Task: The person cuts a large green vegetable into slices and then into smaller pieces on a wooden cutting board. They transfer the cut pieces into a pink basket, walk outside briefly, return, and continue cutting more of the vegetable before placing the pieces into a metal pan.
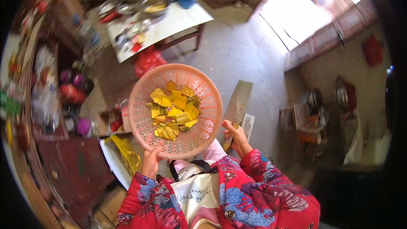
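Note:
A round pink plastic colander is held up before me, with several yellow pieces of what looks like cut pumpkin, some with greenish rind, at its bottom. My left hand grips its lower left rim. At its lower right, my right hand is closed on a cleaver with a wide grey blade pointing away from me. The right fingertips are close to the rim; whether they touch it I cannot tell. A pale flat object shows beside the blade, partly hidden.
Ahead to the left stands a white-topped table with a metal bowl and mixed items. A red plastic bag is by its near edge. Crowded shelves line the left. A bright doorway lies ahead right; a wooden chair stands at right.

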Tool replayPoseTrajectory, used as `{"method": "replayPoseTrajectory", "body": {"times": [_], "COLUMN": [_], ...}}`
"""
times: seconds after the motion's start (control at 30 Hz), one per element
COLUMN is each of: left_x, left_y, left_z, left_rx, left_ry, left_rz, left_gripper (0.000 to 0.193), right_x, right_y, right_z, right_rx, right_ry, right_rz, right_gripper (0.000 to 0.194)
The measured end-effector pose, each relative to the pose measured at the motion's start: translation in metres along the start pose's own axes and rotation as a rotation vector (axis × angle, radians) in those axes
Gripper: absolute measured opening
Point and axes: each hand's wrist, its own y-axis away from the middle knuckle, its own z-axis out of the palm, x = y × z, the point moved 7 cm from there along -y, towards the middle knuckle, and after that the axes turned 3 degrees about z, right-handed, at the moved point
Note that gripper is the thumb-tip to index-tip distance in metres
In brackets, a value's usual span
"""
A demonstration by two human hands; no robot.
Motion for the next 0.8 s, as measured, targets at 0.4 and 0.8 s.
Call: {"method": "replayPoseTrajectory", "body": {"times": [0.4, 0.8], "left_x": [-0.031, 0.048], "left_y": [-0.224, -0.362], "left_z": [0.366, 0.745], "left_rx": [-0.377, -0.832], "left_ry": [-0.557, -1.366], "left_rz": [-0.234, 1.075], "left_gripper": [0.023, 0.055], "right_x": [-0.206, -0.373], "right_y": [-0.12, -0.242], "right_z": [-0.192, -0.279], "right_rx": [0.272, 0.501], "right_ry": [-0.263, -0.405], "right_rz": [-0.19, -0.29], "right_gripper": [0.034, 0.019]}}
